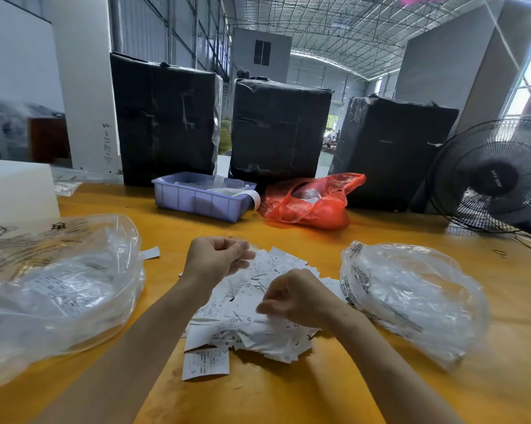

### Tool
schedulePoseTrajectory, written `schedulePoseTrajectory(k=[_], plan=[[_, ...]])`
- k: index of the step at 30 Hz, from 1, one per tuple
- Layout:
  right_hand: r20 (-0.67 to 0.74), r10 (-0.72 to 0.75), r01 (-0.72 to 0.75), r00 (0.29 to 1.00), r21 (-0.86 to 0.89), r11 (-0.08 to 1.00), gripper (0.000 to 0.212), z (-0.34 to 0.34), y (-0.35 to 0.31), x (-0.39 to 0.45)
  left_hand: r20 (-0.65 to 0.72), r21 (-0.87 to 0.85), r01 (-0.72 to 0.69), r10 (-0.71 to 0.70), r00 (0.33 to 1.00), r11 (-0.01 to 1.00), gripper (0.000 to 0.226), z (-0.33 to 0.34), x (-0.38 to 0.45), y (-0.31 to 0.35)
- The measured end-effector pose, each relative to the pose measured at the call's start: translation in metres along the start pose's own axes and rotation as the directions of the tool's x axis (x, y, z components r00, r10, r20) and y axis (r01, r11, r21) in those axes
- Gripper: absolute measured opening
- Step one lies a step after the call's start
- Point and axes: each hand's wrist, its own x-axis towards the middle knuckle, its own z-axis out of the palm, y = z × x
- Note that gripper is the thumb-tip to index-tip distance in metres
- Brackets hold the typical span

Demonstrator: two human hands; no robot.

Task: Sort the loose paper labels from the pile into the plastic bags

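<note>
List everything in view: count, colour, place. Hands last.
table: 1, yellow, under everything
label pile: 1, white, centre, between the bags
loose labels: 2, white, one just in front of the pile, one by the left bag
clear bags: 2, left and right of the pile, labels inside
tray: 1, purple, behind the pile
red bag: 1, right of the tray
wrapped bales: 3, black, back row
fan: 1, black, far right
white block: 1, far left
left hand: fingers curled, pinching a label at the pile's far edge
right hand: fingers curled over the pile; grip unclear
</note>
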Motion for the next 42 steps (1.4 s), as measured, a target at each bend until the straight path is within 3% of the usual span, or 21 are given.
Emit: schedulePoseTrajectory(k=[6,9,13,17,19,21,23,25,27,29,33,37,42], plan=[[-0.059,0.053,-0.070,0.997,-0.342,0.937,0.041,0.023,-0.018,0.002,0.011,0.020,-0.003,0.003,1.000,1.000,0.014,0.000,-0.001,-0.001],[-0.059,0.077,-0.093,0.995,-0.361,0.928,0.031,0.025,-0.024,0.002,0.015,0.026,-0.004,0.004,1.000,1.000,0.014,0.000,-0.001,-0.001],[-0.063,0.076,-0.094,0.995,-0.382,0.919,0.039,0.026,-0.031,0.000,0.019,0.032,-0.005,0.005,1.000,0.999,0.015,0.000,-0.001,-0.001],[-0.059,0.091,-0.107,0.994,-0.404,0.909,0.033,0.026,-0.028,0.001,0.021,0.022,-0.001,0.001,1.000,1.000,0.015,0.001,-0.001,-0.001],[-0.112,0.186,-0.205,0.976,-0.192,0.960,0.029,0.015,-0.018,0.002,0.022,0.013,0.001,-0.001,1.000,1.000,0.014,0.000,-0.001,0.000],[-0.127,0.346,-0.300,0.929,0.286,0.910,0.023,-0.002,-0.006,0.001,0.025,0.005,0.002,-0.002,1.000,1.000,0.013,0.000,-0.001,0.001],[-0.031,0.460,-0.306,0.887,0.707,0.638,0.009,-0.020,0.005,-0.003,0.030,-0.001,0.010,-0.010,0.999,1.000,0.012,0.000,-0.002,0.001],[0.076,0.467,-0.274,0.881,0.886,0.373,0.004,-0.033,0.010,-0.007,0.048,-0.004,0.025,-0.025,0.999,1.000,0.010,0.001,-0.003,0.001],[0.123,0.439,-0.245,0.890,0.941,0.232,0.014,-0.038,0.011,-0.009,0.076,-0.016,0.043,-0.041,0.996,0.999,0.008,0.003,-0.004,0.001],[0.120,0.427,-0.216,0.896,0.959,0.184,0.015,-0.039,0.011,-0.008,0.102,-0.034,0.057,-0.054,0.993,0.998,0.006,0.004,-0.005,0.001],[0.077,0.433,-0.184,0.898,0.960,0.211,0.008,-0.040,0.008,-0.005,0.164,-0.047,0.090,-0.081,0.983,0.995,0.008,0.007,-0.008,0.001],[-0.010,0.453,-0.156,0.891,0.932,0.328,0.005,-0.043,0.005,-0.004,0.214,-0.012,0.109,-0.104,0.971,0.994,0.007,0.011,-0.010,0.000],[-0.144,0.437,0.041,0.888,0.971,0.236,0.030,-0.048,-0.001,-0.004,0.264,-0.003,0.123,-0.118,0.957,0.992,0.004,0.015,-0.013,0.001]])
